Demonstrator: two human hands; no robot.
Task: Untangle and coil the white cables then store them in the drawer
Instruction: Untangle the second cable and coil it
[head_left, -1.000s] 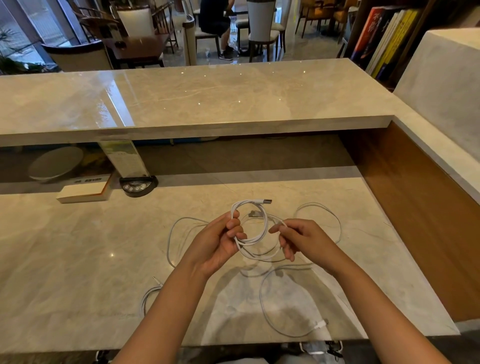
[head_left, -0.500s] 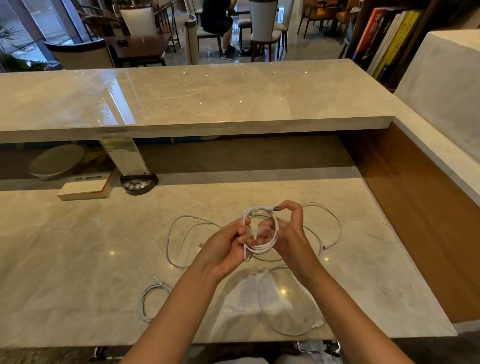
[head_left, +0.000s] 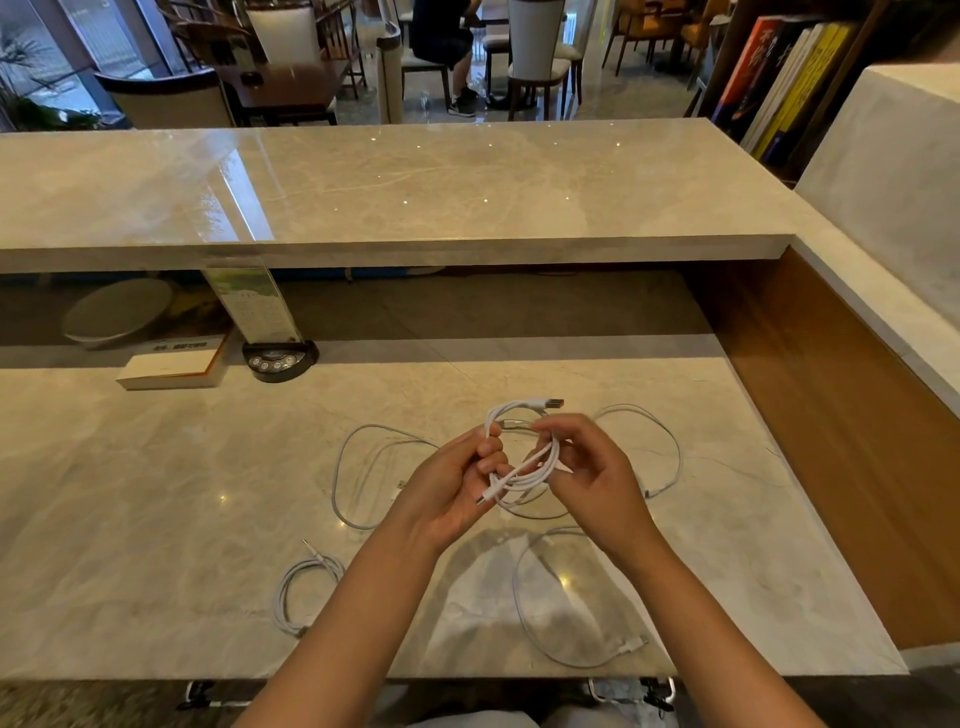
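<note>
Coiled white cable (head_left: 524, 462) held above the marble desk (head_left: 156, 493), between both hands. Left hand (head_left: 452, 483) curled round the coil's left side, fingers closed on the strands, thumb on top. Right hand (head_left: 592, 467) pinching the coil's right side, fingertips pressed on the strands, palm turned inward. USB plug (head_left: 553, 403) sticking out to the right at the top of the coil, above both hands. Small connector (head_left: 485, 496) hanging at the coil's lower left, just beside the left palm. Coil standing roughly upright, a few loops bunched together.

On the desk below and around the hands: loose cable loop (head_left: 358, 467) to the left, partly under the left wrist; loose cable (head_left: 660, 447) to the right, beyond the right hand; large loop (head_left: 530, 613) near the front edge, between the forearms; small coiled cable (head_left: 296, 592) at front left, apart from the rest.

Far left at the back: book (head_left: 171, 369) lying flat, round button device (head_left: 280, 358) just beside it.
</note>
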